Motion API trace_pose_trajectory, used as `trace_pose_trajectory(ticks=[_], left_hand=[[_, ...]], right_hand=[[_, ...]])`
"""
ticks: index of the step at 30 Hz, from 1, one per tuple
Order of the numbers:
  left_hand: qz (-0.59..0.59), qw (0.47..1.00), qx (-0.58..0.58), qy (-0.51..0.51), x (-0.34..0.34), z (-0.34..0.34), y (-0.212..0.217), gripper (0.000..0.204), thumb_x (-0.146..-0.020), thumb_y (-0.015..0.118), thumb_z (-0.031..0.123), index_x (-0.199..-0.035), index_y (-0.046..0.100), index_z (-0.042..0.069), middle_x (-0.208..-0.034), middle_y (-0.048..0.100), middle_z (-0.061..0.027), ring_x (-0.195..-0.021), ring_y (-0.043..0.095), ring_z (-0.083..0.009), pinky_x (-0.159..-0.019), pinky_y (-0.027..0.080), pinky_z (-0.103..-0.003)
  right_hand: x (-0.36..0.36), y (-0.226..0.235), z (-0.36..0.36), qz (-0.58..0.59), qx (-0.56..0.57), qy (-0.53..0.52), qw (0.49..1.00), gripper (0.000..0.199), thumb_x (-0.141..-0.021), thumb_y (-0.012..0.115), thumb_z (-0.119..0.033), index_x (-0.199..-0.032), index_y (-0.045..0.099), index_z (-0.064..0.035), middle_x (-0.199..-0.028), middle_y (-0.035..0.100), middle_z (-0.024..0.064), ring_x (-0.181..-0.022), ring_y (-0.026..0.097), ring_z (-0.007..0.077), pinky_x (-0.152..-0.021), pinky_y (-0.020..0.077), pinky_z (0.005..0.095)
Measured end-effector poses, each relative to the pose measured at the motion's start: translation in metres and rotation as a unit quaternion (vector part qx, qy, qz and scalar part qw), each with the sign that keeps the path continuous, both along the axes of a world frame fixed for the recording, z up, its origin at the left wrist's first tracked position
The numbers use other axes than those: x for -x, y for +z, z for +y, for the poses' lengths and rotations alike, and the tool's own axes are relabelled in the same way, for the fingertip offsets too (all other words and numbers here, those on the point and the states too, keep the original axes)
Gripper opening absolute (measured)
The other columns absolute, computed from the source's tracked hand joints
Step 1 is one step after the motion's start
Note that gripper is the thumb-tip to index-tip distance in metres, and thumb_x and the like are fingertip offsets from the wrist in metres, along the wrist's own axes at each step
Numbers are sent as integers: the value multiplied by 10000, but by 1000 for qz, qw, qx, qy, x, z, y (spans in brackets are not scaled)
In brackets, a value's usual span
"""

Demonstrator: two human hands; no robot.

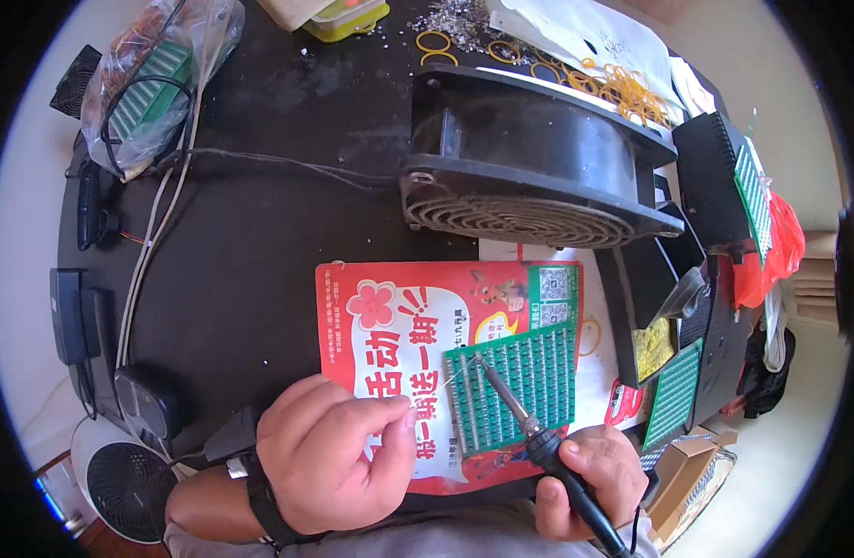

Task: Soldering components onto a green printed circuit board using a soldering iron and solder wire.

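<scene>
A green circuit board (pixel 529 391) with rows of small solder points lies on a red and white printed sheet (pixel 339 316). My right hand (pixel 594 479) grips a soldering iron (pixel 511 400) by its black handle. The iron's tip rests at or just above the board's upper left part. To the left of the board, my left hand (pixel 339 451) is closed in a pinch. From its fingertips a thin strand of solder wire (pixel 448 381) seems to run toward the board's left edge; only a faint piece of it shows.
A large black fan (pixel 539 139) stands beyond the board. Rubber bands (pixel 622 93) and metal clippings (pixel 455 23) lie behind it. At right are an iron stand with a yellow sponge (pixel 655 349) and another green board (pixel 673 395). Cables (pixel 153 232) cross the left side.
</scene>
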State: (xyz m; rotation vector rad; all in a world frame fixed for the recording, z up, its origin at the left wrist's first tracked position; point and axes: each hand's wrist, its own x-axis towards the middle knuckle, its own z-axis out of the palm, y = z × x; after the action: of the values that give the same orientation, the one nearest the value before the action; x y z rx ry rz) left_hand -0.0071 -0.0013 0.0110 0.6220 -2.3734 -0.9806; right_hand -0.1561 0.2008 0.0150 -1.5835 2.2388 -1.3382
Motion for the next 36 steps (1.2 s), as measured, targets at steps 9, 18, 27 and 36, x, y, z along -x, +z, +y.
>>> trace_pose_trajectory(ticks=[9,18,27,36], left_hand=[[15,1000,11,-8,2,1,-9,178,-722,783,-55,-877,712,-2,-691,646,-74,-517,603,-220,-519,484,-324],[25,999,24,-24,3,2,-11,196,-721,797,-54,-887,711,3,-691,638,-67,-511,584,-211,-512,467,-327],[13,999,39,-35,2,5,-13,195,-741,812,-22,-902,706,7,-690,614,-50,-525,582,-206,-512,462,-323],[6,997,46,-54,1,6,-13,215,-734,816,-8,-922,713,5,-708,609,-47,-557,589,-201,-517,475,-315]], right_hand=[[-3,-2,-4,13,7,-11,1000,322,-828,732,-123,-1089,632,37,-666,581,81,-548,529,189,-529,443,321],[-3,6,-7,20,-24,12,999,345,-825,723,-105,-1119,613,39,-729,603,99,-578,542,196,-539,450,326],[-1,13,-7,-5,-19,73,997,374,-865,705,0,-1201,574,104,-845,665,189,-667,639,295,-646,536,382],[-10,3,-1,51,-27,30,998,355,-827,722,-107,-1128,604,41,-737,604,98,-588,544,195,-538,447,327]])
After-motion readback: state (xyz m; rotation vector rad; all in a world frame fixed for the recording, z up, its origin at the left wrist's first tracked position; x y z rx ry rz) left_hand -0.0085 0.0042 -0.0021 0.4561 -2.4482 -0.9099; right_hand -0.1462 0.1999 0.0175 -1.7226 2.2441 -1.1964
